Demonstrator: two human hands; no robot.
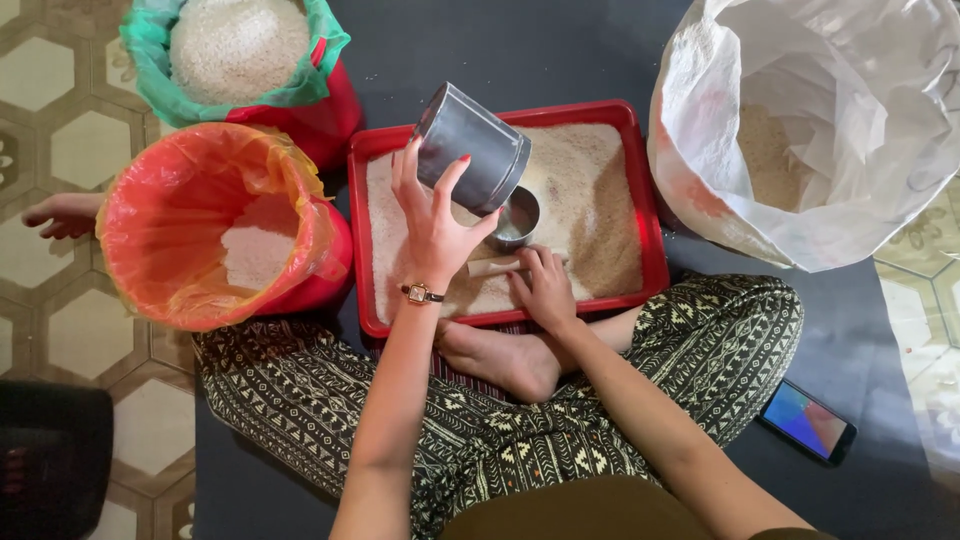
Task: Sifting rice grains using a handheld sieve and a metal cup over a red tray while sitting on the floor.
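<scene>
Above the red tray (655,270), a grey metal canister (470,148) is held tilted, mouth down, by the left hand (432,225), whose fingers are wrapped around its side. Below its mouth, a small metal cup (517,218) is seen over the rice; what seems to be its pale handle (492,267) is pinched by the curled fingers of the right hand (545,288). Rice covers the tray floor. Left of the tray stand two red buckets lined with orange (190,220) and green (150,50) plastic; right of it a white sack (850,120) gapes. A phone (808,421) lies on the dark mat (560,50).
</scene>
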